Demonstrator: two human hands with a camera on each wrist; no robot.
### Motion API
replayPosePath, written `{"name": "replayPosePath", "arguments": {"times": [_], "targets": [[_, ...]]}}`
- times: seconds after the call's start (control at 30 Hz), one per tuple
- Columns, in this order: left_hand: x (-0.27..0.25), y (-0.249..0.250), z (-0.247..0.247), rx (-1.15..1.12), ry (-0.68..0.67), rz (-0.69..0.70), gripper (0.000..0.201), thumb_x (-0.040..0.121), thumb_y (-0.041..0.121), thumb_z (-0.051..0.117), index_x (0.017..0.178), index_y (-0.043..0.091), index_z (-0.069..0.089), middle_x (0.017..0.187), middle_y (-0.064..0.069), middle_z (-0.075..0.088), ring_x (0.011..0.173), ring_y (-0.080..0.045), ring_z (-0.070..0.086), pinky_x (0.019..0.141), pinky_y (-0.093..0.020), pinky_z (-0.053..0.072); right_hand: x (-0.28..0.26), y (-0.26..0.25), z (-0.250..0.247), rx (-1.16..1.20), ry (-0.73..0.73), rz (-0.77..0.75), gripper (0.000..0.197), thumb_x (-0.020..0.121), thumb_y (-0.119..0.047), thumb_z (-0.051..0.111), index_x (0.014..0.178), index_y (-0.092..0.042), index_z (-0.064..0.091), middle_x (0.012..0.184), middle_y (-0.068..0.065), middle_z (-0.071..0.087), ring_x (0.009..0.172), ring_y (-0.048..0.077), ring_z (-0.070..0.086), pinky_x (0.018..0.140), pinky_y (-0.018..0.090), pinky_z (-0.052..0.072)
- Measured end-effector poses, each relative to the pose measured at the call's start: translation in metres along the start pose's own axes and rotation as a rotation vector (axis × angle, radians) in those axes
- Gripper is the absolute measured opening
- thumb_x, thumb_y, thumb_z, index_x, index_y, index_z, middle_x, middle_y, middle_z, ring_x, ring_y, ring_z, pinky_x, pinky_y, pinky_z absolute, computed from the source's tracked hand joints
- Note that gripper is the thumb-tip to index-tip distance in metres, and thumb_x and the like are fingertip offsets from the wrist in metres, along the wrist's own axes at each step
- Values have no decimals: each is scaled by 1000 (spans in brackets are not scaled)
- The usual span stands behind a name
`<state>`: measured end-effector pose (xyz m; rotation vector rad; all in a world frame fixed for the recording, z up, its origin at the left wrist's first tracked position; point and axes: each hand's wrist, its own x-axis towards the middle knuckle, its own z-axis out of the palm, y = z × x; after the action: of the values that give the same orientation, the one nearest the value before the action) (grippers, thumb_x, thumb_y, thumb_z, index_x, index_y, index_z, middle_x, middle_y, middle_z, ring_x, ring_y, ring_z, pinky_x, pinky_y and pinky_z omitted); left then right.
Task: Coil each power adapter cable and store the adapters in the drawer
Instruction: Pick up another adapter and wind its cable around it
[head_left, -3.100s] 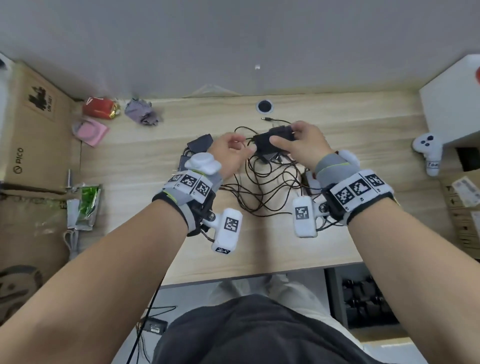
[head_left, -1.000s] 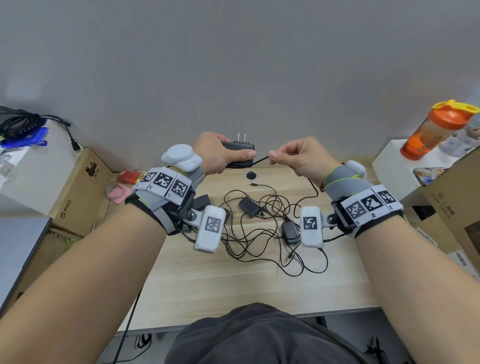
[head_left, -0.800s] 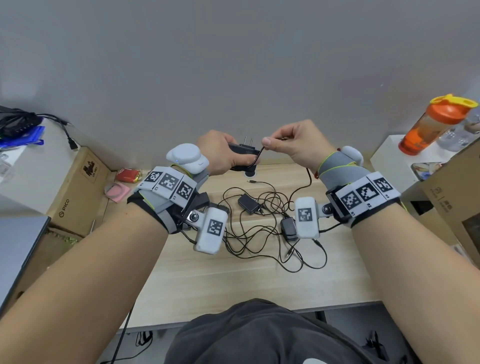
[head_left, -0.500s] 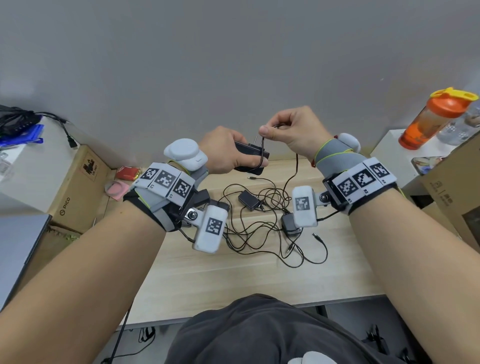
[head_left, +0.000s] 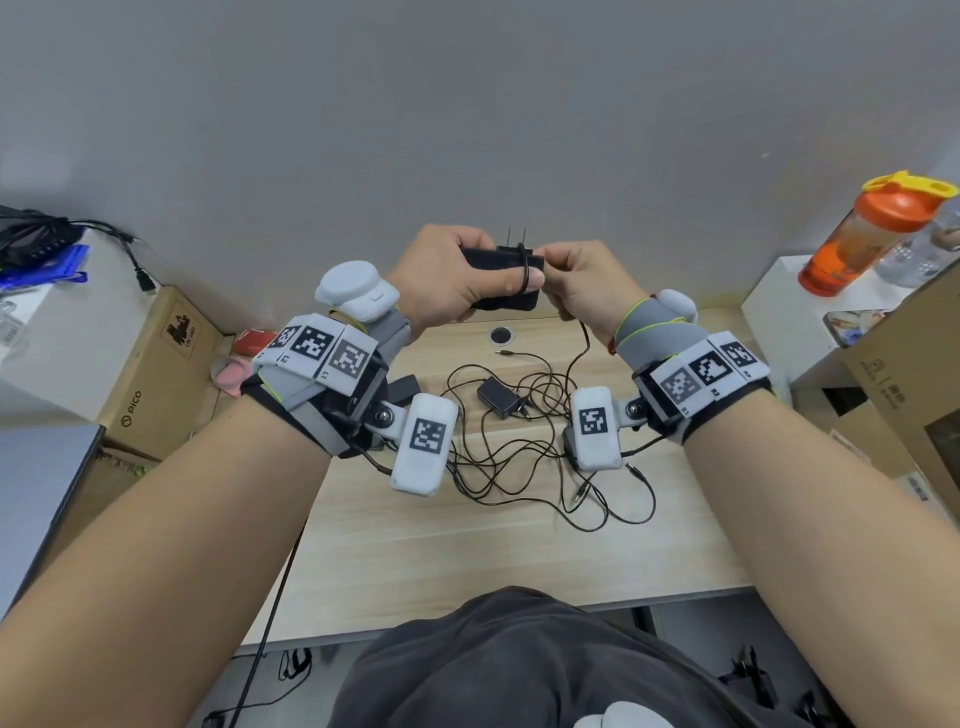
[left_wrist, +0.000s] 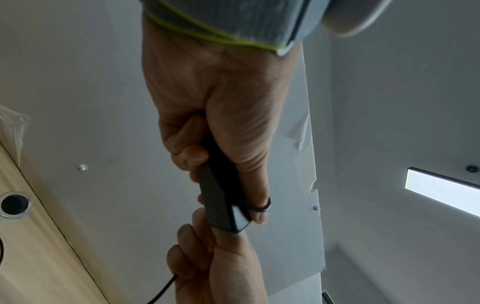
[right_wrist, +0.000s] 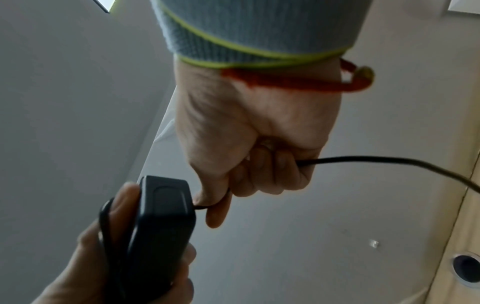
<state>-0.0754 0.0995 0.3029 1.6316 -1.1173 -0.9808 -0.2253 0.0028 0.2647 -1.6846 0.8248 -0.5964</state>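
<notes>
Raised above the wooden desk (head_left: 498, 551), the left hand (head_left: 447, 283) is gripping a black adapter (head_left: 501, 260), fingers curled round it, a cable (head_left: 525, 270) loop crossing its thumb. The right hand (head_left: 584, 283), just right, is pinching that cable. More adapters (head_left: 498, 399) are lying tangled below.

Office or lab workspace – wooden desk (head_left: 498, 545) with grommet hole (head_left: 501, 335), cardboard boxes (head_left: 156, 364), plain grey wall.
</notes>
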Motion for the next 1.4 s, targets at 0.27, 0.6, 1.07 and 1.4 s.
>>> {"name": "replayPosePath", "arguments": {"times": [0.27,0.6,1.07,1.4], "targets": [[11,-9,-7,-86,170,-14,37,69,32,90,69,16,56,60,2,52,54,-17,43,42,-24,33,-18,0,17,1,-133,36,32,100,-29,53,92,-6,73,57,-1,24,41,4,23,41,12,27],[24,-27,-16,120,206,-93,45,58,49,92,71,19,61,66,1,58,54,-18,46,53,-28,40,-17,-17,13,-183,-175,-99,15,91,-31,68,80,-25,78,70,24,56,70,16,44,57,18,44],[23,-20,-9,273,-97,-55,48,58,47,92,77,15,62,59,2,59,47,-16,43,47,-23,33,1,-23,-13,-81,3,-151,16,78,-15,81,70,-15,68,43,-17,43,48,2,33,55,13,32],[18,-6,-3,232,-192,0,35,68,30,90,76,13,61,58,0,61,42,-12,44,42,-20,33,11,-11,-20,15,51,-119,20,88,-23,72,71,-14,66,63,-1,53,52,6,38,56,20,35]]}}
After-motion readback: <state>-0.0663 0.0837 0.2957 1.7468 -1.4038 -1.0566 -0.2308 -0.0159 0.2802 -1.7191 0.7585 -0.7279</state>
